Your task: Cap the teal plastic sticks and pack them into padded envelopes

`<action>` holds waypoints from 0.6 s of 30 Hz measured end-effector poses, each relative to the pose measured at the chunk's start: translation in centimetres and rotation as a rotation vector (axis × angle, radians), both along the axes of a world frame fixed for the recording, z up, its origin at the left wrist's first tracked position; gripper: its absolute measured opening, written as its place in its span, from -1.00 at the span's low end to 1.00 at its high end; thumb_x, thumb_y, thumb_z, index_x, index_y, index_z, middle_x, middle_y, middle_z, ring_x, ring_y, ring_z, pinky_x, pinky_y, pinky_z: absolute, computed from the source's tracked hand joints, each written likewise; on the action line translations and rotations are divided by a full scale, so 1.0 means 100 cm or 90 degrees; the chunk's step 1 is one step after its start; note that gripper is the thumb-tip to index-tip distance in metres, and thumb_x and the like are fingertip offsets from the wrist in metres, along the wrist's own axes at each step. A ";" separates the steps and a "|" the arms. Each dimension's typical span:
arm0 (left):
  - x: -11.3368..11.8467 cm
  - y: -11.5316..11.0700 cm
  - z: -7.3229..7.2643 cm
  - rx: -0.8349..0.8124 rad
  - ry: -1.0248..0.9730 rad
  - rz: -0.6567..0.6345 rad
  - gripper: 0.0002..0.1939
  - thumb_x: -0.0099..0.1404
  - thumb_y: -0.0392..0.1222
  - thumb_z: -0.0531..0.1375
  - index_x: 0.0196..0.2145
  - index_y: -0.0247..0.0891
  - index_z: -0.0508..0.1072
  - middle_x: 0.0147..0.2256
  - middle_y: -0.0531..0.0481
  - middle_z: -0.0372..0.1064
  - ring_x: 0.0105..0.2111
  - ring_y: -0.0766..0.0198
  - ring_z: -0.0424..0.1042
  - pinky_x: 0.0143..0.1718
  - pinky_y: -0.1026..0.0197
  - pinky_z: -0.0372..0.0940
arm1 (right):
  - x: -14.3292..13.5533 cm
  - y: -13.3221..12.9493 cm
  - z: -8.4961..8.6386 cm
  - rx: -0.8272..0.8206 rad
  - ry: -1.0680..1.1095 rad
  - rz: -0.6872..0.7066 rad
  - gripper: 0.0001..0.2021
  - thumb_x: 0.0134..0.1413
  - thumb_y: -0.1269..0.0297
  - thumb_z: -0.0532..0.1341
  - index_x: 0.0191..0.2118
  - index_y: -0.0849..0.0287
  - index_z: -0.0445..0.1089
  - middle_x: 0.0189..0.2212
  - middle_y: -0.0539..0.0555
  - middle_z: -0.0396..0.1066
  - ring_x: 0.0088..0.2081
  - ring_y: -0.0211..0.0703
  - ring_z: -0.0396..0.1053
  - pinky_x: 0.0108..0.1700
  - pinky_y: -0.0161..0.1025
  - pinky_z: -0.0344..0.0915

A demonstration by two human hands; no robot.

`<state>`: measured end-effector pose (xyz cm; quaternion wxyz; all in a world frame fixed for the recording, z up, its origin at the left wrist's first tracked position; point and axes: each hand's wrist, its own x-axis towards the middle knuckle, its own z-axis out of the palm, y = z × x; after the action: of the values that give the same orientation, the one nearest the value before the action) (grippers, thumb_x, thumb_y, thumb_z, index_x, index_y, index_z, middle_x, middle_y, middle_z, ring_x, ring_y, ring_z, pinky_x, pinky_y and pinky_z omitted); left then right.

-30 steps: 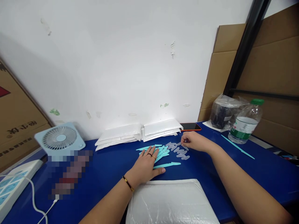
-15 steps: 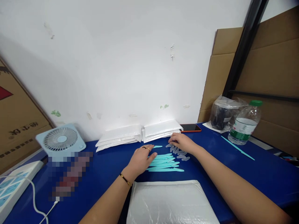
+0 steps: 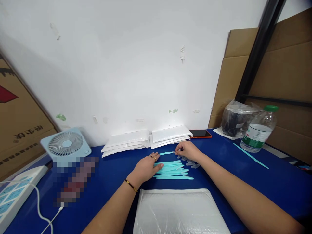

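Observation:
A slim teal eyebrow razor [image 3: 166,153] lies crosswise near the middle of the blue table. My left hand [image 3: 145,167] rests flat at its left end, fingers stretched out and thumb apart. At the razor's right tip, my right hand [image 3: 186,151] is closed in a pinch on a small clear cap [image 3: 174,152]; whether the cap is over the tip I cannot tell. Several more teal razors [image 3: 170,170] lie in a row just below, by my left thumb. Loose clear caps [image 3: 193,165] are scattered under my right hand, partly hidden by it.
A silvery padded mailer [image 3: 179,211] lies in front of me. White mailer stacks [image 3: 126,141] and a phone [image 3: 201,133] sit by the wall. A fan [image 3: 65,144] and power strip [image 3: 18,195] are left; a water bottle [image 3: 258,131], bagged cup [image 3: 232,120] and single razor [image 3: 251,156] are right.
My right hand has drawn its fingers into a pinch and now has a clear cap at the razor's tip. More of that razor shows beyond my left fingers.

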<state>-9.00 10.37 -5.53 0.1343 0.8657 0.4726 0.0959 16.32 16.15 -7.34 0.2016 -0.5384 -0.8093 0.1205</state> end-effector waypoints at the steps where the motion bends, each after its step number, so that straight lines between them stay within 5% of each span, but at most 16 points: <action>1: -0.001 0.001 -0.001 -0.001 -0.003 -0.002 -0.38 0.28 0.17 -0.10 0.17 -0.25 0.16 0.19 -0.11 0.03 0.19 0.13 0.01 0.15 0.12 0.01 | -0.001 0.000 -0.001 0.000 0.005 -0.001 -0.87 -0.10 0.21 0.26 -0.42 0.11 0.52 -0.51 0.01 0.47 -0.46 -0.24 0.36 -0.44 -0.36 0.15; 5: -0.004 0.003 -0.004 -0.010 -0.016 -0.011 -0.37 0.27 0.19 -0.10 0.17 -0.23 0.14 0.19 -0.09 0.02 0.19 0.13 0.00 0.16 0.13 -0.01 | -0.003 -0.001 -0.001 0.009 0.023 0.016 -0.84 -0.10 0.17 0.27 -0.41 0.11 0.53 -0.50 0.02 0.47 -0.45 -0.24 0.36 -0.42 -0.35 0.18; 10: -0.005 0.006 -0.006 -0.013 -0.023 -0.031 -0.35 0.26 0.22 -0.11 0.18 -0.21 0.13 0.21 -0.08 -0.02 0.21 0.15 -0.04 0.18 0.12 -0.05 | 0.002 -0.004 0.003 0.030 0.042 0.141 -0.84 -0.02 0.27 0.21 -0.31 0.05 0.53 -0.38 0.00 0.49 -0.32 -0.22 0.38 -0.26 -0.33 0.21; 18: 0.002 0.010 -0.010 -0.030 -0.044 -0.050 -0.39 0.31 0.17 -0.16 0.19 -0.21 0.11 0.22 -0.06 -0.05 0.23 0.16 -0.11 0.20 0.11 -0.10 | -0.008 0.004 -0.002 0.067 0.029 0.069 -0.85 -0.07 0.34 0.23 -0.33 0.06 0.53 -0.39 0.01 0.48 -0.31 -0.19 0.37 -0.20 -0.29 0.21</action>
<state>-8.78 11.38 -6.50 0.1748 0.8765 0.4352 0.1089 15.55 16.54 -7.55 0.2412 -0.4798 -0.8375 0.1008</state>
